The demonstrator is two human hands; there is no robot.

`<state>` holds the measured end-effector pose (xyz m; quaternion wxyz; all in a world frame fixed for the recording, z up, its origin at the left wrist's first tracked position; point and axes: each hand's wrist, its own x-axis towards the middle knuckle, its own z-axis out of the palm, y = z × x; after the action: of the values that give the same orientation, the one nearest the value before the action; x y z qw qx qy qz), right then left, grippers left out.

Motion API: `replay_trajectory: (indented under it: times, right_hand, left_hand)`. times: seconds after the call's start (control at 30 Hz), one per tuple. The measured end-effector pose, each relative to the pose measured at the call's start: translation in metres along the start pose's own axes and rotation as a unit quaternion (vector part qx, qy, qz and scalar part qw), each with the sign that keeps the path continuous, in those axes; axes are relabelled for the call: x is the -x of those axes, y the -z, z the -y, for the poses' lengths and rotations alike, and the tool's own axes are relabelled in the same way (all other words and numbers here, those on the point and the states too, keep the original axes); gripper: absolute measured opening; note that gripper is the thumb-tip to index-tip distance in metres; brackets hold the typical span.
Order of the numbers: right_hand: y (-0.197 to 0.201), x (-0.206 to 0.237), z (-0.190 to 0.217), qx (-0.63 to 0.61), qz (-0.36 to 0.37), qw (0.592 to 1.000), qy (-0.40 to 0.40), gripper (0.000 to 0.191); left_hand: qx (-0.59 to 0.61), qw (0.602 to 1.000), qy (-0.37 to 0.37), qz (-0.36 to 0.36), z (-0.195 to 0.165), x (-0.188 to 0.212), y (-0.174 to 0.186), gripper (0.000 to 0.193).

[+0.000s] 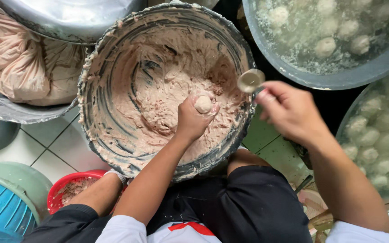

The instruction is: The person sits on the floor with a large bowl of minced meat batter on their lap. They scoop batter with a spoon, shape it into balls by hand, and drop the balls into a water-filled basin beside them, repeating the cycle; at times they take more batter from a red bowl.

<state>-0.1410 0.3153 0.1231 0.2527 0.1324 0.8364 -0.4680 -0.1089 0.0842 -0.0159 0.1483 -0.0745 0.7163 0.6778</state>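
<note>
A tiled floor (46,148) of pale squares lies under a crowd of basins, seen from above over the person's knees.

The ball (203,104) is a small, smooth, pale pink lump of paste, rounded and slightly glossy, pushed up out of the top of the left hand (193,118). That hand is closed in a fist around more paste, the ball sitting between thumb and forefinger, over the middle of the bowl (95,90).

The bowl is large, dark and round, its wall smeared with streaks of the same pinkish paste (158,103), which lies thick and rough across the bottom.

The right hand (289,110) is closed on the handle of a spoon (250,80), whose round metal head hangs at the bowl's right rim, just beside the ball.

Beyond the spoon, a grey basin (338,78) holds cloudy water with pale finished balls floating in it; another basin (383,130) at the right edge is full of them too. At upper left, bags (23,63) of pink paste rest in a metal pan. A red tub (75,180) and a blue basket (1,211) sit at lower left.
</note>
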Motion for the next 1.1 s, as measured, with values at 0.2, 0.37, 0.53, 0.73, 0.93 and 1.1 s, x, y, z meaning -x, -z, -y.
replay_trajectory:
  times: [0.2, 0.37, 0.53, 0.73, 0.93, 1.1]
  right_hand:
    - [-0.03, 0.007, 0.023, 0.051, 0.073, 0.995, 0.048, 0.04]
    - [-0.041, 0.013, 0.02, 0.06, 0.114, 0.985, 0.117, 0.036]
    - [-0.04, 0.008, 0.009, 0.019, 0.178, 0.98, 0.092, 0.028]
    - [-0.038, -0.004, -0.001, -0.133, 0.214, 0.967, -0.035, 0.024]
    - [0.028, -0.044, -0.021, 0.036, -0.131, 0.984, 0.113, 0.037]
    - [0.058, -0.082, -0.063, 0.348, -0.243, 0.862, 0.276, 0.045]
  left_hand:
    - [-0.085, 0.989, -0.116, -0.025, -0.034, 0.005, -0.004, 0.029]
    - [-0.188, 0.97, -0.137, -0.074, -0.032, 0.006, -0.011, 0.024]
    - [-0.251, 0.961, -0.112, -0.018, -0.023, 0.006, -0.011, 0.022]
    - [-0.359, 0.928, -0.098, -0.024, 0.02, 0.008, -0.016, 0.032]
    - [-0.369, 0.928, 0.003, 0.054, 0.059, 0.03, 0.038, 0.043]
    - [-0.494, 0.856, -0.141, -0.056, 0.062, 0.016, 0.098, 0.038]
